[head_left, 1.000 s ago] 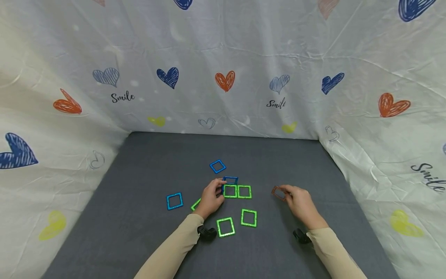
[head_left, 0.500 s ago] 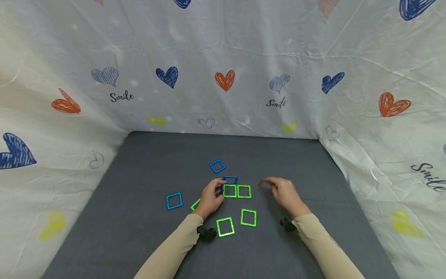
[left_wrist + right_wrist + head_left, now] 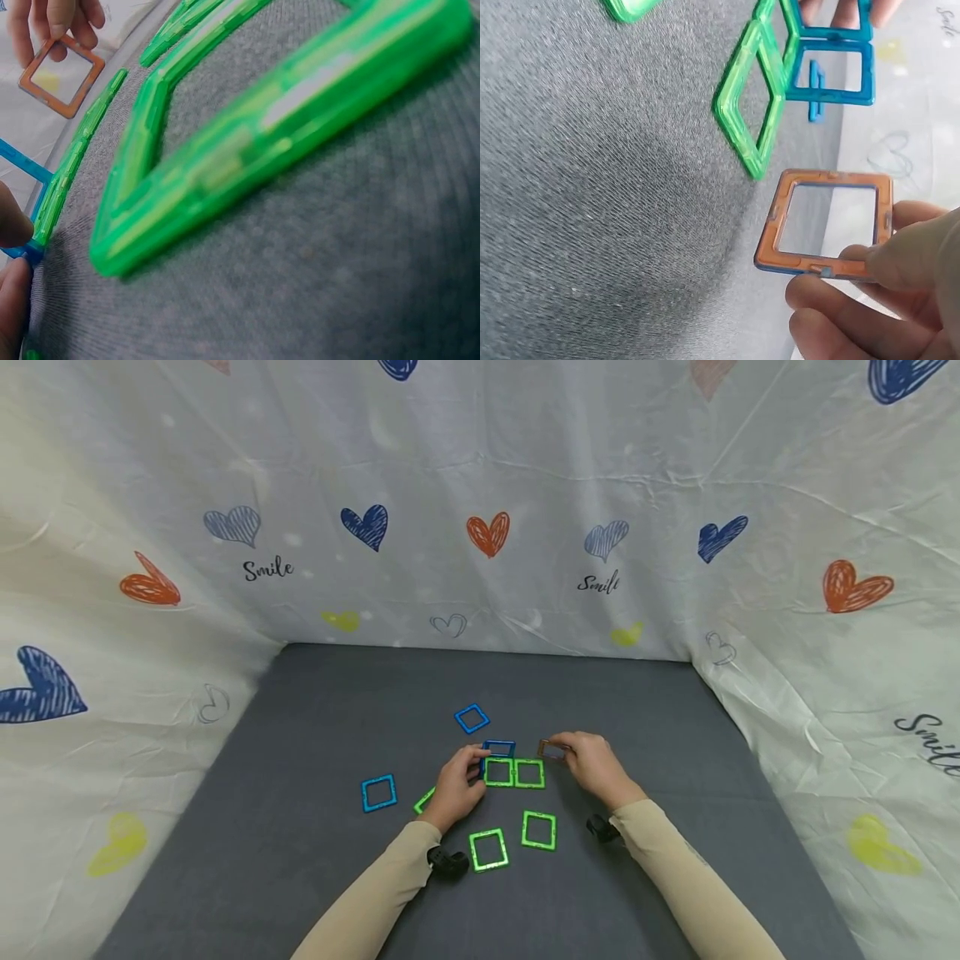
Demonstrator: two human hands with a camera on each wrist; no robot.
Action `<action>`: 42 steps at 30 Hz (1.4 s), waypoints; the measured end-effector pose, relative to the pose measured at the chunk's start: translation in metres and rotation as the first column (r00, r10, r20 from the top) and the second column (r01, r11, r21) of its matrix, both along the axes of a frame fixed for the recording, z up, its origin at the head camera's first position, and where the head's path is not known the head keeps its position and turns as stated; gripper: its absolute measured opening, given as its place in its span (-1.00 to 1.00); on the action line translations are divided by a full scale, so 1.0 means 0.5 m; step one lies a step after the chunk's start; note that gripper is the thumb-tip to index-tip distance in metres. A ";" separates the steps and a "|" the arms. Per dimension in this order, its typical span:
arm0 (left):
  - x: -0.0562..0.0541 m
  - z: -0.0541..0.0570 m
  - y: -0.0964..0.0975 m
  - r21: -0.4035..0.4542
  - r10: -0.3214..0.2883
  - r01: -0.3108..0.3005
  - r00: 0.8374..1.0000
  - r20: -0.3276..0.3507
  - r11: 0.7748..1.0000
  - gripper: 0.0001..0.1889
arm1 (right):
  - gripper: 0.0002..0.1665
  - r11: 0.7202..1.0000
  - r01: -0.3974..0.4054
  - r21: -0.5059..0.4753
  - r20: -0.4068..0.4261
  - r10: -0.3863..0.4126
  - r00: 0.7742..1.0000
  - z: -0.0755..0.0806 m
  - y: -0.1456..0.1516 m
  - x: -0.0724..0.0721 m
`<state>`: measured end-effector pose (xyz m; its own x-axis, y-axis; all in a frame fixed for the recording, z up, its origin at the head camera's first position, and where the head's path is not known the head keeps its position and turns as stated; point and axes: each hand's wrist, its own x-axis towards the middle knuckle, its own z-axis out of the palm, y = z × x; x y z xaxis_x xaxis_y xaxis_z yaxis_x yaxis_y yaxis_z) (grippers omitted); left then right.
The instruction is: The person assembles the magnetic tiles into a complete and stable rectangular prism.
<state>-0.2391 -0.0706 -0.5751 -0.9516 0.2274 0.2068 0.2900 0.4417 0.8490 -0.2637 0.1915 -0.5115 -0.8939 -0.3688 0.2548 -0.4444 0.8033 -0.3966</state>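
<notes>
Pinched by the right hand (image 3: 600,772), the orange frame (image 3: 832,177) has moved left, nearing the green pair (image 3: 514,772)'s far right corner. The left hand (image 3: 457,789) still grips an upright blue frame (image 3: 832,34), partly hiding it and a loose green frame (image 3: 423,801).

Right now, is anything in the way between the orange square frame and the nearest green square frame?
Nothing visible is. The right hand holds the orange square frame, and the right wrist view shows an open gap from it to the nearest green square frame. The nearer upright blue square frame stands outside that gap.
</notes>
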 end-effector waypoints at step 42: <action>0.002 -0.003 0.003 -0.016 0.018 -0.018 1.000 -0.007 1.000 -0.52 | -0.69 0.997 -0.077 -0.028 -0.019 0.077 0.997 -0.022 -0.040 -0.024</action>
